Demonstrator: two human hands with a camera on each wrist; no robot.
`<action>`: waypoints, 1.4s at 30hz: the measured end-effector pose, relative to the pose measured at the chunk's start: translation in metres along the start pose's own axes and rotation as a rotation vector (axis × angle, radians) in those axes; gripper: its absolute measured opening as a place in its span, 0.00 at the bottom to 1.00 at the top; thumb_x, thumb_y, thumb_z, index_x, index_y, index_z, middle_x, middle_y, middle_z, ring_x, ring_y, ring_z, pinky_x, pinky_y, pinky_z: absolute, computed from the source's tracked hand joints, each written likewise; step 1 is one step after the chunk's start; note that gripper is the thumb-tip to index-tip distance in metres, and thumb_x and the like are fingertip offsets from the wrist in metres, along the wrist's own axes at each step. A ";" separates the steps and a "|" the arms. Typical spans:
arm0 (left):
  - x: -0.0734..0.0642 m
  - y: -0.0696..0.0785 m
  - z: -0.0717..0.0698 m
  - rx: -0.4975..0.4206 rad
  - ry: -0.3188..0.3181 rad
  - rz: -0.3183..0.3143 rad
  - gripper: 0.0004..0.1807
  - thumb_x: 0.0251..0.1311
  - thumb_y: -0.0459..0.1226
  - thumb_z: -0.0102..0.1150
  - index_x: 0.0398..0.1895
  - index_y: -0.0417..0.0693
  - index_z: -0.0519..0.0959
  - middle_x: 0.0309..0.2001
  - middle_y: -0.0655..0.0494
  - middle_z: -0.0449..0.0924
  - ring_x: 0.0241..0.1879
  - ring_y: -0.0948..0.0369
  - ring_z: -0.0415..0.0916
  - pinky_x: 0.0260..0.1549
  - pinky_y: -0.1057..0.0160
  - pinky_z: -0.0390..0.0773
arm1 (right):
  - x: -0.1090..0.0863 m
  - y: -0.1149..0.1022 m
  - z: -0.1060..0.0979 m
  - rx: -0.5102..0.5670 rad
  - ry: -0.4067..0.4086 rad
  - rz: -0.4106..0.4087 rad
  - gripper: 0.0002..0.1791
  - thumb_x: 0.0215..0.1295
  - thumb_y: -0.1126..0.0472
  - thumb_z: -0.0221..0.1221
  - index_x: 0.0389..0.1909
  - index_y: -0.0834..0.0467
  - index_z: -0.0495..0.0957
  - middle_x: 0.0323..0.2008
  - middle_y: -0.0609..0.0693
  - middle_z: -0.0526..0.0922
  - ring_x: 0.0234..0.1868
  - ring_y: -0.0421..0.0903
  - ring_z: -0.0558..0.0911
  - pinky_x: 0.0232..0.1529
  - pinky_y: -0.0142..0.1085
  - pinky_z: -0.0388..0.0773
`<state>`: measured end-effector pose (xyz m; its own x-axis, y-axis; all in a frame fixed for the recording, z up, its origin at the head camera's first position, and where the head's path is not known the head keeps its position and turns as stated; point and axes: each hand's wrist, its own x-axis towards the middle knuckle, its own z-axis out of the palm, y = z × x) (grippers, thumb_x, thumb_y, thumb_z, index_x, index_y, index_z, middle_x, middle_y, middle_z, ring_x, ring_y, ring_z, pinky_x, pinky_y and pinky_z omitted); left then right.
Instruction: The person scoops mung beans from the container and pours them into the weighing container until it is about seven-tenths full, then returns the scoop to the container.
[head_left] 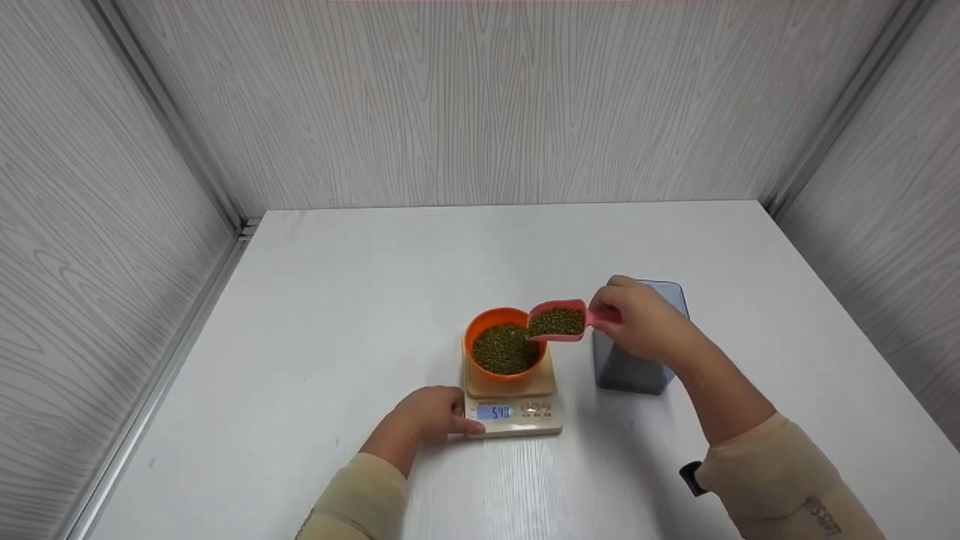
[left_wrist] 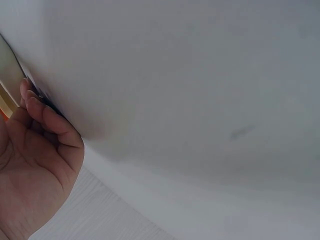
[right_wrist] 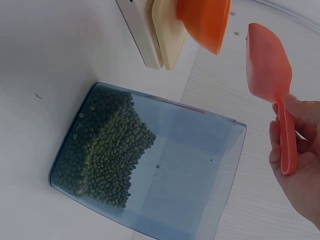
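My right hand (head_left: 641,319) grips the handle of a pink scoop (right_wrist: 270,65). Green beans (head_left: 556,322) fill the scoop, whose lip overlaps the right rim of an orange bowl (head_left: 469,346) in the head view. More of the same beans (head_left: 504,351) lie in the bowl, which stands on a kitchen scale (head_left: 517,429). The lit display (head_left: 494,412) appears to read 540. My left hand (head_left: 431,416) holds the scale's front left corner, thumb along the front and fingers curled at the side. In the left wrist view, those fingers (left_wrist: 50,117) meet the scale's edge.
A clear bluish container (right_wrist: 190,150) stands right of the scale, partly under my right hand and forearm. Green beans (right_wrist: 105,155) are heaped at its bottom. Wood-grain panels (head_left: 480,105) enclose the white table (head_left: 360,262) at the back and both sides.
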<state>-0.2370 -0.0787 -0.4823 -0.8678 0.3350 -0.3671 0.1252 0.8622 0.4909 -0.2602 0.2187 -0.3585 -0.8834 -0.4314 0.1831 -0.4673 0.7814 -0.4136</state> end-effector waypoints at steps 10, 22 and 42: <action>0.000 0.001 0.001 -0.002 -0.001 -0.004 0.25 0.42 0.60 0.64 0.23 0.50 0.68 0.21 0.58 0.65 0.28 0.59 0.64 0.29 0.59 0.62 | 0.007 -0.010 0.004 -0.051 0.023 -0.027 0.03 0.56 0.66 0.60 0.31 0.61 0.78 0.29 0.51 0.73 0.31 0.46 0.74 0.34 0.38 0.74; 0.000 0.003 -0.001 -0.008 -0.007 -0.019 0.25 0.42 0.59 0.65 0.23 0.50 0.69 0.21 0.58 0.65 0.28 0.58 0.64 0.29 0.59 0.62 | 0.016 -0.021 0.009 -0.109 0.012 0.039 0.04 0.56 0.67 0.59 0.33 0.61 0.78 0.31 0.52 0.73 0.32 0.48 0.74 0.36 0.40 0.75; 0.000 0.000 0.000 -0.012 -0.007 -0.009 0.24 0.42 0.58 0.65 0.22 0.50 0.68 0.21 0.59 0.65 0.26 0.60 0.64 0.27 0.61 0.62 | 0.019 -0.035 0.019 -0.159 -0.009 0.015 0.05 0.57 0.67 0.59 0.35 0.60 0.78 0.32 0.52 0.73 0.33 0.48 0.74 0.36 0.39 0.75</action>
<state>-0.2367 -0.0786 -0.4825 -0.8655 0.3300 -0.3768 0.1119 0.8607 0.4967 -0.2602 0.1743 -0.3569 -0.8901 -0.4229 0.1698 -0.4547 0.8489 -0.2694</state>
